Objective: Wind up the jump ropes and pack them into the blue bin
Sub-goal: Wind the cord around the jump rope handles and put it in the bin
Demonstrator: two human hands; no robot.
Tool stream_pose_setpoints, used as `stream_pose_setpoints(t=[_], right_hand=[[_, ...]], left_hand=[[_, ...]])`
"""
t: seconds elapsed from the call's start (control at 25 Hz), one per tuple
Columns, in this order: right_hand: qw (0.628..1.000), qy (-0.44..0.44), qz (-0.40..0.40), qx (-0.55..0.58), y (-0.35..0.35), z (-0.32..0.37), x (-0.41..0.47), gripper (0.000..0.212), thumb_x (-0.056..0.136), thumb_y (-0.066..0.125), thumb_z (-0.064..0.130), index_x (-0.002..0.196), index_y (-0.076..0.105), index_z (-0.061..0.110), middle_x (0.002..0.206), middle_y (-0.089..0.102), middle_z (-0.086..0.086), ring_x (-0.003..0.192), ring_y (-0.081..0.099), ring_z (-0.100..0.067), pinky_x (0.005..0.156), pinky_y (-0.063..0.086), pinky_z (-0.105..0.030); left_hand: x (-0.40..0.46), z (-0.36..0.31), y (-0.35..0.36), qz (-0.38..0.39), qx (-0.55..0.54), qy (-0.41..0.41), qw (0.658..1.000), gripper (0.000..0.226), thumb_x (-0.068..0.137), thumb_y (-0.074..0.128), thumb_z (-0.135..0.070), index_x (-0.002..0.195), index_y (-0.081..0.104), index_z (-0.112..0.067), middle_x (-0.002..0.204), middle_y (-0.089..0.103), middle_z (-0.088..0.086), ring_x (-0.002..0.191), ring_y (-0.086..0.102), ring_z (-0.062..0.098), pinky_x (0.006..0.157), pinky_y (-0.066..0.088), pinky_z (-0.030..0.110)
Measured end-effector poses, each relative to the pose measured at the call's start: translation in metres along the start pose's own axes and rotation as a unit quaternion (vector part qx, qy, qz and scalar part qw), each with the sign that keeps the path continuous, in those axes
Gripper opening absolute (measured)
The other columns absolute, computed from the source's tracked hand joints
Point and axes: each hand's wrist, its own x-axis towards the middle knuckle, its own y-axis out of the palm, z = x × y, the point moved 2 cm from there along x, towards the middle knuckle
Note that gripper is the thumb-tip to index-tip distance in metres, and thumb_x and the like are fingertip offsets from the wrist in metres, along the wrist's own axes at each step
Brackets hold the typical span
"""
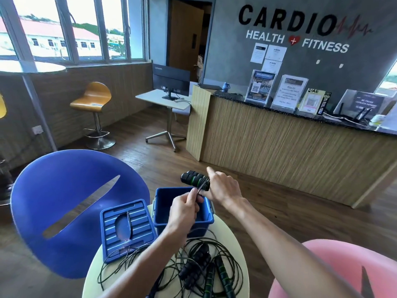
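Blue bin (182,220) is sitting open on the round bench (234,239); inside is mostly hidden by the left hand, contents can't be told. Its lid (126,229) is lying flat just left of the bin. Right hand (223,188) is gripping a pair of black handles (194,179) above the bin's far rim. Left hand (185,208) is pinching that rope's cord over the bin. Loose jump ropes (199,267) are lying tangled on the bench, nearer than the bin.
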Motion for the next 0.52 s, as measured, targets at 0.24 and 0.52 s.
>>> stream_pose_setpoints(t=[0.24,0.52], right_hand=[[0.997,0.045,0.051,0.023,-0.002,-0.007,0.008,0.058,0.079,0.078,0.054,0.118,0.059,0.015,0.114,0.069,-0.009,0.108,0.065,-0.033,0.077,0.047,-0.037],[0.994,0.064,0.056,0.07,0.006,-0.007,0.005,0.042,0.078,0.075,0.045,0.102,0.061,0.015,0.109,0.07,-0.01,0.103,0.065,-0.036,0.07,0.04,-0.034]], left_hand=[[-0.007,0.008,-0.004,-0.049,0.101,0.126,0.986,0.031,0.097,0.052,-0.035,0.076,0.068,-0.018,0.048,0.047,-0.007,0.045,0.037,0.007,0.045,0.031,0.019],[-0.001,0.017,-0.011,0.009,0.185,0.131,0.974,0.032,0.099,0.05,-0.031,0.076,0.064,-0.013,0.047,0.05,-0.007,0.042,0.039,0.003,0.046,0.033,0.018]])
